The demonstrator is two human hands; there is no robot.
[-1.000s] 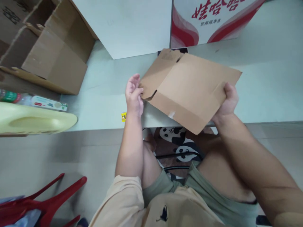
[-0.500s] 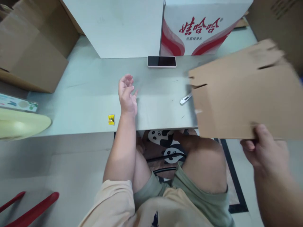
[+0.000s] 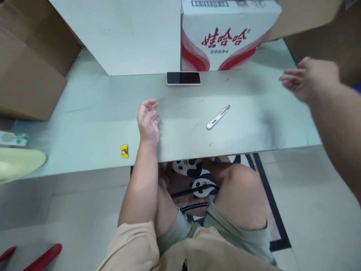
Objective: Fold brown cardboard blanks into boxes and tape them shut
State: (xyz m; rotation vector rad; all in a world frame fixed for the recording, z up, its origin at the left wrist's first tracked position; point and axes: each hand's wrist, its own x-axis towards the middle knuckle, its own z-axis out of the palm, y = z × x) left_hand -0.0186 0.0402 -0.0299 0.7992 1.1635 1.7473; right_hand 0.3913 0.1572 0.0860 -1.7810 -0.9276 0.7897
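Observation:
My left hand (image 3: 148,120) rests on its side on the pale tabletop (image 3: 180,113), fingers loosely curled and apart, holding nothing. Over the right part of the table is my right hand (image 3: 313,81), slightly blurred, its fingers loose with nothing in them. Beyond that hand, a brown cardboard piece (image 3: 304,19) lies behind and beside the white and red carton (image 3: 225,41). Between my hands lies a white utility knife (image 3: 218,117). A phone (image 3: 183,78), dark screen up, sits in front of the carton. Left of my wrist is a small yellow wrapped packet (image 3: 124,151).
A tall white box (image 3: 121,34) stands beside the carton at the back. Brown cardboard boxes (image 3: 31,71) occupy the left side, with a pale yellow rounded object (image 3: 21,162) at the near left. Below the table edge are my knees, a panda-print mat (image 3: 201,184) and red legs (image 3: 45,258).
My right hand has let go of the cardboard piece and moved up and away from me. The cardboard is now at the back right, uncovering the utility knife. My left hand stays put.

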